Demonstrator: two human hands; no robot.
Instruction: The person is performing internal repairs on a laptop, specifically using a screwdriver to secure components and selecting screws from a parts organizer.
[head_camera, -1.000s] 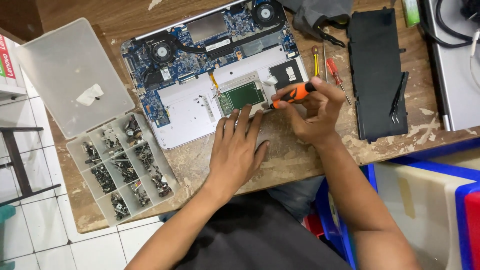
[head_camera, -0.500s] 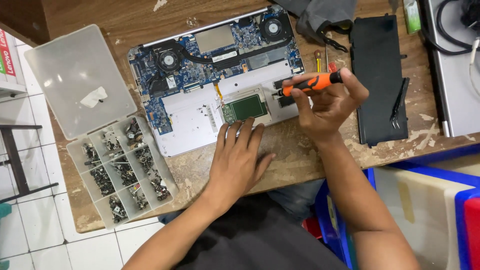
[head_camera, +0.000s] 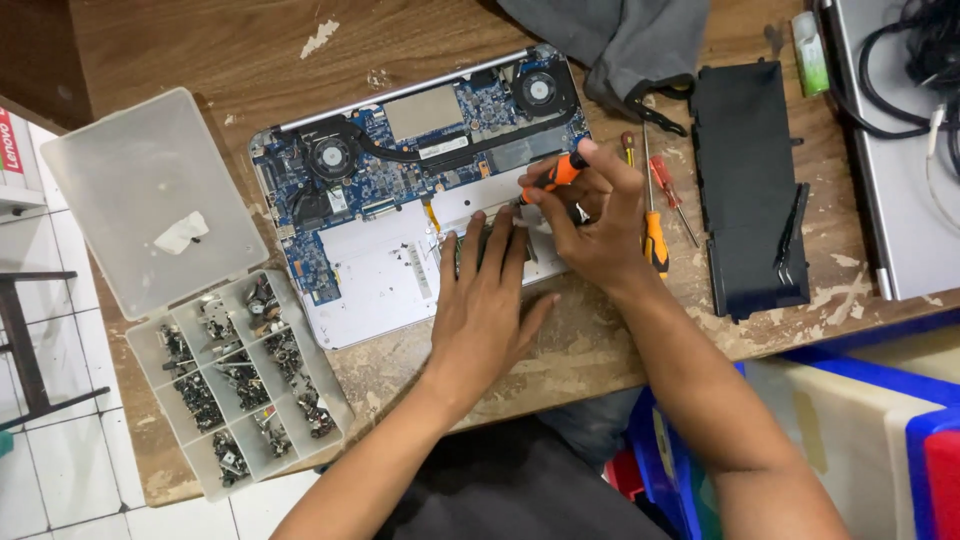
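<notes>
Lowered since before, the screwdriver (head_camera: 558, 173) is gripped by the right hand (head_camera: 590, 220) over the opened laptop (head_camera: 370, 250); the left hand (head_camera: 485, 305) is pressed flat, fingers released. Disassembly is judged midway.

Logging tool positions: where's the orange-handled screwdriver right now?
In the head view, the orange-handled screwdriver is in the right hand, over the opened laptop near its right edge, beside the left hand.

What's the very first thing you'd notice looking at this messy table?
The opened laptop in the middle of the wooden table, its blue circuit board and two round fans bare. Both hands are on it: the right hand holds an orange screwdriver, the left hand lies flat beside it. At the left edge sits a clear box of screws.
</notes>
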